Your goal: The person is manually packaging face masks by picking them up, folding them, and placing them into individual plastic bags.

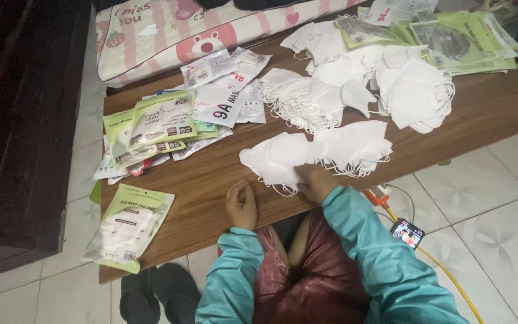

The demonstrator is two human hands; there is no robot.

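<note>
My left hand (241, 204) rests curled on the near edge of the low wooden table (211, 180), holding nothing that I can see. My right hand (315, 181) presses on the near edge of a small stack of white face masks (283, 157) with ear loops. A second stack of white masks (355, 146) lies just right of it, touching. Larger heaps of white masks (307, 99) (415, 90) lie further back. Both arms are in teal sleeves.
Green-and-clear mask packets (160, 120) lie at the left, one filled packet (128, 227) at the near left corner, more packets (463, 39) at the far right. A pink cushion (199, 30) lies behind. A phone (407, 233) and yellow cable lie on the tiled floor. Dark slippers (157, 294) sit under the table's edge.
</note>
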